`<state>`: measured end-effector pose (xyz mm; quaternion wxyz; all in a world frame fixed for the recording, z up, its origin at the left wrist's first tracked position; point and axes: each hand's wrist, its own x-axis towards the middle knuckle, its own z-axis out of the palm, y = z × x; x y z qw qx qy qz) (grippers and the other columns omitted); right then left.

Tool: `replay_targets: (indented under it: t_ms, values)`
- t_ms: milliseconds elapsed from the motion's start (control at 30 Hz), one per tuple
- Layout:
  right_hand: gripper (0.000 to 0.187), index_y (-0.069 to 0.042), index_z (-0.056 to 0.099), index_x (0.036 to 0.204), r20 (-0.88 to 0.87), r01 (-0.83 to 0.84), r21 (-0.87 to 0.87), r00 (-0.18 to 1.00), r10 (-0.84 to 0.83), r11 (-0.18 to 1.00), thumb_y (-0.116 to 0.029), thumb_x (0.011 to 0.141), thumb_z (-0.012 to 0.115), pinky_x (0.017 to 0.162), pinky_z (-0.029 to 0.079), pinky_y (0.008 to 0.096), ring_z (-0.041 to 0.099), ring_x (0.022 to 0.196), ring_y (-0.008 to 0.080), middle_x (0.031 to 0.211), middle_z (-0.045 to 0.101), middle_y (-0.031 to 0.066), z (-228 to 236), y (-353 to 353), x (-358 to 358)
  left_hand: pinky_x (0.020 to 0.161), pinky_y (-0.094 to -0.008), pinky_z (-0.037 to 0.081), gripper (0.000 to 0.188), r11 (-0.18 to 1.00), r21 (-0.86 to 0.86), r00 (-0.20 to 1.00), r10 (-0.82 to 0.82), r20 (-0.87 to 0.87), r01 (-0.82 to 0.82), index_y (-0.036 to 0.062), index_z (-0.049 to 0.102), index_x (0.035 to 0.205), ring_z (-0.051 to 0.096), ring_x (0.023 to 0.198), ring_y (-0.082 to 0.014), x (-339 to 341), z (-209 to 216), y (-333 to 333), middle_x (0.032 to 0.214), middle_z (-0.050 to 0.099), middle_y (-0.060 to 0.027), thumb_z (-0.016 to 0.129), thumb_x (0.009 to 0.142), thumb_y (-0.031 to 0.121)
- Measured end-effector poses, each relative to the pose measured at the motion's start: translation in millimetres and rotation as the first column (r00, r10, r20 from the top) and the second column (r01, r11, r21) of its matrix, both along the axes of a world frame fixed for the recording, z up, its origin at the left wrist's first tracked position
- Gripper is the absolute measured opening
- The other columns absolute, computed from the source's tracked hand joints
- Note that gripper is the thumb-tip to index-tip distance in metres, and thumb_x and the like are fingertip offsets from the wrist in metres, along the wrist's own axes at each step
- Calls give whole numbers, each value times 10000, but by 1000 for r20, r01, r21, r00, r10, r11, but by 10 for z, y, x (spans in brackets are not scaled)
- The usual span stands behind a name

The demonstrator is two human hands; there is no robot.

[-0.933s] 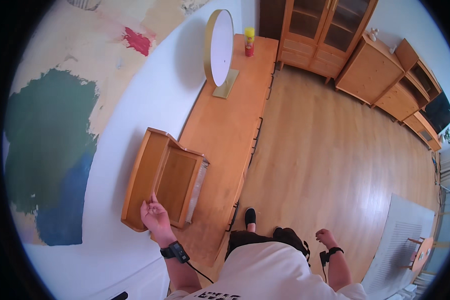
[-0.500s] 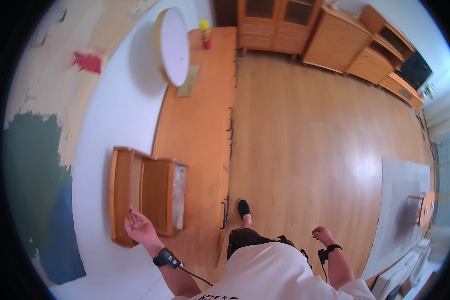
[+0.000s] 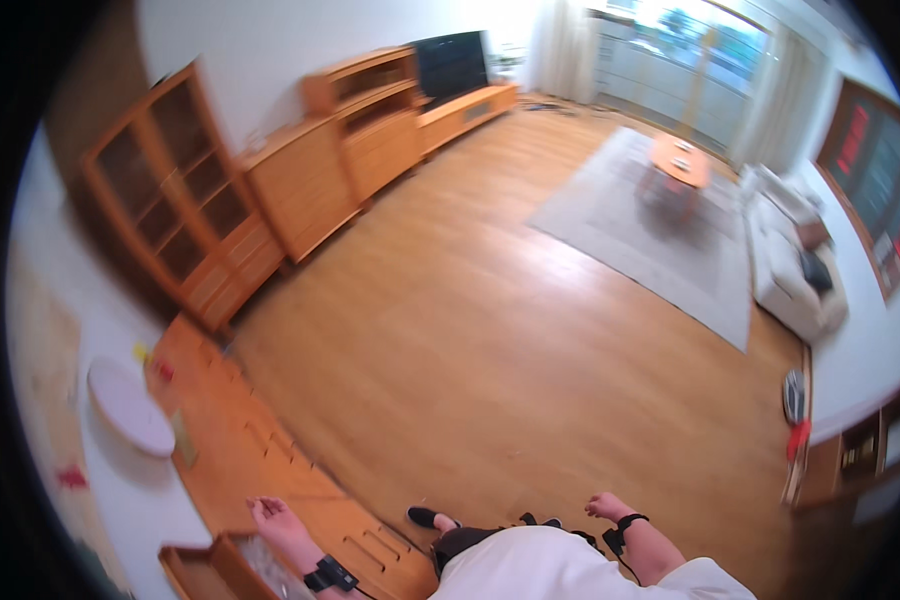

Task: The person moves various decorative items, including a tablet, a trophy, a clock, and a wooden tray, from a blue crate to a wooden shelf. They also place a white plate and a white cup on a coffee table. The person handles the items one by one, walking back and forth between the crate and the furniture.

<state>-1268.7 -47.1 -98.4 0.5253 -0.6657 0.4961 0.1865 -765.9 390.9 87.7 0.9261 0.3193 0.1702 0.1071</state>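
Observation:
My left hand (image 3: 281, 528) hangs in the air above the long orange-brown wooden cabinet (image 3: 232, 423), just past a small wooden organizer (image 3: 177, 556) on its top. Its fingers are loosely bent and apart, with nothing in them. To the right, my right hand (image 3: 604, 507) hovers over the wooden floor, its fingers relaxed, half curled and empty. Each wrist wears a black strap with a small device. A round mirror (image 3: 130, 407) stands by the wall on the cabinet, near a red can with a yellow top (image 3: 164, 371), which is blurred.
Black handles line the cabinet's front. A glass-door cabinet (image 3: 185, 185), a sideboard (image 3: 305, 190) and a low unit with a television (image 3: 450, 68) stand along the far wall. A grey rug (image 3: 605, 205) lies under a small table (image 3: 678, 158); a pale sofa (image 3: 785, 250) is at the right.
The view has swung to the right, bringing the window, rug and sofa fully in. The organizer now sits at the lower edge, partly cut off. Both hands remain empty.

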Motion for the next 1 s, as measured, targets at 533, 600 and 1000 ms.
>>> replay_targets:
  t_ms: [533,600,1000]
  values:
    - [237,-97,727,891,-13,921,-245,311,-950,304,-245,745,613,746,522,402,670,796,307,859,697,148,-556,1939,-2984,526,-354,500,238,-877,471,-396,-468,-790,97,47,663,1033,600,601,-206,-2221,-2345,-4231,740,642,-128,607,802,65]
    - [238,-81,723,884,48,962,-231,157,-986,142,-239,749,606,735,518,422,664,796,328,849,690,165,-913,2331,-3100,527,-299,480,261,-876,458,-495,-335,-801,-148,69,670,1076,576,577,-175,-2664,-1997,-4748,707,624,-95,609,825,104]
    - [256,-2,694,918,82,793,122,-607,-790,-597,-226,818,621,621,520,309,666,726,196,845,703,77,-577,3348,-3167,661,-369,554,202,-514,457,-431,-179,-885,-726,59,685,876,669,668,-226,-5995,-2845,-8065,772,681,-119,601,775,212]
